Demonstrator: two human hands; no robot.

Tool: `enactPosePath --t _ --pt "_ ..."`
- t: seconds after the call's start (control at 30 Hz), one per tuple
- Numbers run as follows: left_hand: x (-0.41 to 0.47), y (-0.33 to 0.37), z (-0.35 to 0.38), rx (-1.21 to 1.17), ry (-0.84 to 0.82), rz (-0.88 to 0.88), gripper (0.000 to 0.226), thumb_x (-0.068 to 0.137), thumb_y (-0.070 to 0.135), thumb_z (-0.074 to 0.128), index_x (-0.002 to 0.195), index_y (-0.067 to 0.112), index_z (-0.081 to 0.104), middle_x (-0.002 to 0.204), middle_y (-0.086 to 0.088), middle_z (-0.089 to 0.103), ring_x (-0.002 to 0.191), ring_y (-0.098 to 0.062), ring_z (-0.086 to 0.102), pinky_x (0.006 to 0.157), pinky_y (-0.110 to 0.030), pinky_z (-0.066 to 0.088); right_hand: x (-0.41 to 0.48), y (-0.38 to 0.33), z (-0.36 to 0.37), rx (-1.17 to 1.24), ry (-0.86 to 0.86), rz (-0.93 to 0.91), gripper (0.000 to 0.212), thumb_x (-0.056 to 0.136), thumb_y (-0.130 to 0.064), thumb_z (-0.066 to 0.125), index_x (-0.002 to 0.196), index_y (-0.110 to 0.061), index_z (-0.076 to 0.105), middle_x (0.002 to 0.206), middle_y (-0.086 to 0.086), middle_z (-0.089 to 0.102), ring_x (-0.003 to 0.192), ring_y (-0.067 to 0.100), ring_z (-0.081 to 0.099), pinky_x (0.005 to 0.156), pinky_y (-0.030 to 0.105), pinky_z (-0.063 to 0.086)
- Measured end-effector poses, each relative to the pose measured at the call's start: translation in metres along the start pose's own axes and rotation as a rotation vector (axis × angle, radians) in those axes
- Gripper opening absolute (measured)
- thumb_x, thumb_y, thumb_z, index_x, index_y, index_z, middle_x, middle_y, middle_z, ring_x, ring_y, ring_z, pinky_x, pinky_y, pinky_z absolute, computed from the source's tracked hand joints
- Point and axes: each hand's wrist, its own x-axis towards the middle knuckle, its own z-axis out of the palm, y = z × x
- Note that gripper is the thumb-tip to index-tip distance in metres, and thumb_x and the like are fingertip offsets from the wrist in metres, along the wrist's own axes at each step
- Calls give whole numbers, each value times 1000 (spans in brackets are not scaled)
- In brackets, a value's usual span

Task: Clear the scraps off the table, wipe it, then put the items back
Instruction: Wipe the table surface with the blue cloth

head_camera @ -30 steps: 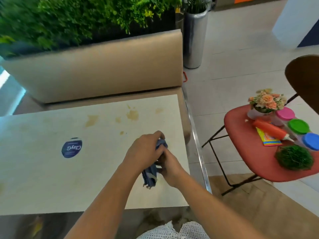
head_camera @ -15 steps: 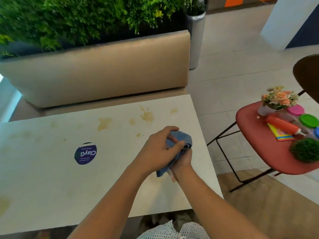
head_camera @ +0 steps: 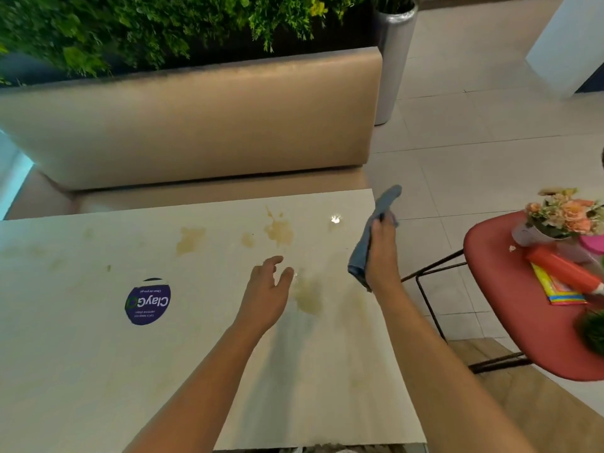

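— Anything hidden or cut off?
— Plenty. On the red chair (head_camera: pixel 496 305) at 3 o'clock, only slivers of a pink lid (head_camera: pixel 593 245) and a green tuft (head_camera: pixel 593 328), both sliced by the frame edge. Behind the flower bunch (head_camera: pixel 565 214) and the red tube (head_camera: pixel 559 268), something pale and clear, too blurred to name. Under the tube, a pad of coloured paper (head_camera: pixel 555 291), partly covered. At 9 o'clock, a round purple sticker (head_camera: pixel 147 301), upside down, unreadable beyond "ClayG".

— And the hands?
— At 2 o'clock, the right hand (head_camera: pixel 384 256), upright by the table's right edge, fingers clenched around the blue cloth (head_camera: pixel 359 259). Cloth bunched, poking out above the fist and hanging below it; touching the top or not, impossible to judge. At centre, the left hand (head_camera: pixel 268 289), fingers released, loosely spread, grasping nothing.

— The surface?
— Pale table (head_camera: pixel 98 371), marked with yellowish stains (head_camera: pixel 279 228) toward 12 o'clock, plus one more blotch (head_camera: pixel 307 297) just right of the left hand. Fainter smudges toward 9 o'clock.

— The room?
— Beige padded bench (head_camera: pixel 196 125) along the far side, a green hedge (head_camera: pixel 130 27) behind it, a metal planter (head_camera: pixel 392 60) at 1 o'clock. Pale floor tiles (head_camera: pixel 474 142) to the right, a white pillar (head_camera: pixel 568 44) in the upper right corner.
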Motion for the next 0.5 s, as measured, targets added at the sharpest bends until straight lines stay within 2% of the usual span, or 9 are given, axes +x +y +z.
enactPosePath --t 0.03,0.07,0.13,0.17,0.23,0.3,0.4,0.5 --pt "10 -5 4 15 15 -39 47 105 47 48 150 32 44 145 -5 46 115 -17 57 105 -36 44 22 7 6 -203 -59 -71 65 101 -56 36 158 -28 22 162 3 29 147 22 32 121 48 30" --pt "21 -11 7 37 28 -75 50 105 46 49 152 32 41 147 -6 42 121 -21 56 108 -38 42 39 18 15 -507 -123 -103 67 104 -55 32 161 -23 15 166 7 20 151 27 24 123 51 25" --pt "44 -24 11 88 51 -137 56 104 45 51 156 31 36 152 -10 38 128 -28 54 113 -43 40 60 54 28 -1037 -308 -48 73 104 -58 27 163 -21 3 170 14 -6 156 38 -2 125 59 6" --pt "56 -30 10 111 63 -167 59 103 45 52 157 30 33 153 -12 36 130 -31 52 114 -46 39 67 73 31 -1181 -370 -42 76 103 -60 26 163 -22 1 169 15 -16 155 40 -12 123 62 -1" --pt "82 -44 4 158 100 -216 63 102 44 54 159 28 31 157 -16 32 136 -38 46 116 -50 36 81 99 35 -1263 -346 -146 77 101 -62 29 163 -22 5 168 17 -17 155 40 -15 122 64 -4" --pt "109 -55 -7 217 147 -233 66 102 42 56 160 27 29 160 -17 29 142 -41 40 116 -51 33 96 104 35 -1215 -251 -257 76 100 -62 34 163 -24 12 169 17 -9 156 38 -9 121 65 0" --pt "143 -70 -26 361 153 -227 70 103 44 53 164 29 21 167 -15 19 150 -42 27 120 -53 27 108 112 39 -1276 -273 -334 77 99 -67 27 163 -31 2 170 13 -13 156 36 -13 121 67 -4" --pt "175 -89 -47 464 86 -229 78 102 52 52 165 33 10 172 -13 7 156 -39 14 124 -51 18 119 117 45 -1284 -250 -345 78 98 -70 21 162 -34 -5 170 12 -14 155 36 -15 120 68 -7"
